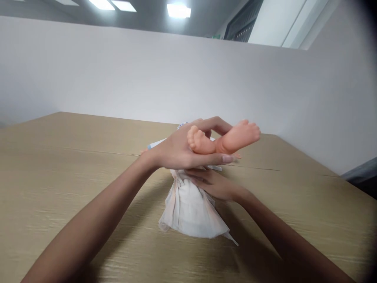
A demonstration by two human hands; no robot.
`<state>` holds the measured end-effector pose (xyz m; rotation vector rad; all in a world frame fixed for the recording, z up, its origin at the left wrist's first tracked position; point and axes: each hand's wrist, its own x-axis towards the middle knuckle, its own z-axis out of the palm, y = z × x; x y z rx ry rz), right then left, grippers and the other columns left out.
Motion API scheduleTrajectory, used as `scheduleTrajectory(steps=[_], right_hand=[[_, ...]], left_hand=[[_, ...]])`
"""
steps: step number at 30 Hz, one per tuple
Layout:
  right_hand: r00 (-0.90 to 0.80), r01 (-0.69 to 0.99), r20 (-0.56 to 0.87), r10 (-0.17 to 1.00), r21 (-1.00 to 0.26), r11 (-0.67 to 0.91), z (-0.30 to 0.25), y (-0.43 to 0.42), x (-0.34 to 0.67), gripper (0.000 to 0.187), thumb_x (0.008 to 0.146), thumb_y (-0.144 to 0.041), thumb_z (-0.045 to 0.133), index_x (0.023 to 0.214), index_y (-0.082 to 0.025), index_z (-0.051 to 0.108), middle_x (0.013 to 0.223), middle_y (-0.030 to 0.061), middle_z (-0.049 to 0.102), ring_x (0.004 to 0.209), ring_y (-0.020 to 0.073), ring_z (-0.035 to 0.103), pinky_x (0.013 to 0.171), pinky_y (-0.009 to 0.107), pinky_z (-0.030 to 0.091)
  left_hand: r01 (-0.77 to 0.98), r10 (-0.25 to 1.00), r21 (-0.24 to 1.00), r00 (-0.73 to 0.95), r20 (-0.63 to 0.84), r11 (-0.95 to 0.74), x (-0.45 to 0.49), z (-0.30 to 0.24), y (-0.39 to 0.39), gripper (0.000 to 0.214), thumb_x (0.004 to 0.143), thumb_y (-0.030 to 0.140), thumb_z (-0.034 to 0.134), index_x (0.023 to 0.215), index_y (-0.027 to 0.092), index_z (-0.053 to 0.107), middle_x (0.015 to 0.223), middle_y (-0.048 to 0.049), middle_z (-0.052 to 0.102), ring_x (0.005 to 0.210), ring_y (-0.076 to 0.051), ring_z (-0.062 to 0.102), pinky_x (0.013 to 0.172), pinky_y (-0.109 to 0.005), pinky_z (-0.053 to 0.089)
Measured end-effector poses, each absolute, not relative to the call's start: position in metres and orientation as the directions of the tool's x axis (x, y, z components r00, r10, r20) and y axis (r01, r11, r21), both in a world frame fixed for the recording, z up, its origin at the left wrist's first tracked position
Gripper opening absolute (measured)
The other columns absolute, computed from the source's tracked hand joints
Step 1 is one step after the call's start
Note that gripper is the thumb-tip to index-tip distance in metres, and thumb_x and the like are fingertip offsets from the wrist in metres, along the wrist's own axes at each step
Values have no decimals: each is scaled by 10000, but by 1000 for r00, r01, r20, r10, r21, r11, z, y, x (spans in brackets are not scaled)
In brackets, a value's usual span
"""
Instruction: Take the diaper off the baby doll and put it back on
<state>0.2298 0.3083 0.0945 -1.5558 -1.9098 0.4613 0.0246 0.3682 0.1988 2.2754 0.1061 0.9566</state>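
Since the crumpled white paper diaper (pixel 191 212) lies bunched directly under the lift, the job looks best done by raising high enough for it to slide flat. The peach plastic doll legs (pixel 235 139) are up in the air above the diaper's far end, feet pointing right, and the doll's body is hidden behind the hand. The left hand (pixel 176 151) grips them at the ankles, its fingers (pixel 215 124) wrapped closed around both. A firm hold at that narrow point, I judge, stops the smooth plastic from twisting. The right hand (pixel 216 184) rests on the diaper's upper edge, just below the left. Its fingers lie mostly flat, and whether they pinch the paper cannot be told. Spreading them wide would likely smooth the folds better than tugging one corner.

Behind stands a plain white partition wall (pixel 118 70). The pale wood-grain desk (pixel 59 157) carries the diaper. Bright rectangular ceiling lights (pixel 178 10) glow above the wall.
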Motion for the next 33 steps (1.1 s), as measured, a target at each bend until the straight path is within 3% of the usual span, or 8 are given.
scheduleTrajectory(steps=[2, 3, 6, 11, 16, 21, 27, 33], right_hand=[[-291, 731, 183, 939, -591, 341, 99, 283, 247, 350, 1083, -449, 556, 1257, -283, 811, 1398, 7, 757, 1387, 276, 633, 1201, 453, 480], [-282, 726, 202, 938, -594, 346, 100, 272, 253, 338, 1089, -453, 549, 1259, -297, 796, 1387, 19, 758, 1367, 299, 643, 1186, 498, 498], [-13, 684, 383, 924, -670, 287, 100, 247, 255, 285, 1020, -504, 672, 1209, -294, 704, 1315, 66, 758, 1265, 338, 698, 1117, 574, 554], [75, 551, 537, 840, -724, 414, 90, 239, 232, 671, 886, -473, 848, 1402, -322, 447, 1532, 111, 600, 1413, 314, 611, 1194, 563, 513], [-13, 504, 594, 805, -691, 518, 94, 248, 232, 604, 944, -354, 778, 1469, -333, 481, 1520, 98, 640, 1400, 285, 632, 1182, 522, 516], [-312, 577, 633, 708, -466, 671, 94, 244, 244, 504, 965, -196, 677, 1455, -280, 595, 1473, 106, 684, 1388, 294, 637, 1177, 502, 508], [-542, 640, 545, 639, -225, 734, 82, 232, 275, 580, 937, -37, 521, 1444, -291, 643, 1507, 95, 656, 1436, 265, 592, 1186, 463, 507], [-650, 694, 456, 608, 30, 719, 55, 236, 300, 452, 963, -23, 519, 1269, -269, 741, 1472, 105, 696, 1451, 261, 590, 1158, 485, 530]], left_hand=[[-188, 301, 607, 733, 610, -772, 25, 194, 366, 341, 916, 397, 811, 1180, 211, 701, 1216, -53, 750, 1097, -218, 691, 969, -370, 531], [-193, 298, 610, 736, 608, -768, 25, 191, 364, 345, 909, 409, 817, 1173, 217, 704, 1203, -58, 750, 1094, -223, 687, 965, -374, 528], [-128, 341, 637, 756, 558, -760, 26, 180, 354, 349, 913, 452, 803, 1169, 232, 713, 1180, -64, 743, 1079, -241, 678, 927, -389, 525], [-41, 454, 681, 716, 530, -731, 19, 162, 334, 394, 894, 480, 808, 1183, 232, 707, 1224, -59, 723, 1118, -253, 661, 946, -388, 527], [-8, 528, 750, 705, 473, -661, 1, 147, 318, 442, 889, 472, 824, 1237, 242, 675, 1248, -62, 722, 1119, -241, 684, 974, -380, 537], [10, 464, 653, 712, 527, -758, -12, 133, 308, 358, 939, 469, 774, 1204, 239, 702, 1228, -71, 741, 1149, -247, 671, 1039, -402, 517], [99, 265, 338, 831, 489, -936, -50, 104, 319, 384, 934, 467, 776, 1227, 232, 694, 1283, -93, 733, 1259, -299, 606, 1137, -473, 483], [91, 144, 152, 912, 385, -984, -92, 55, 337, 600, 943, 291, 717, 1513, 228, 542, 1578, -144, 589, 1508, -371, 444, 1228, -554, 447]])
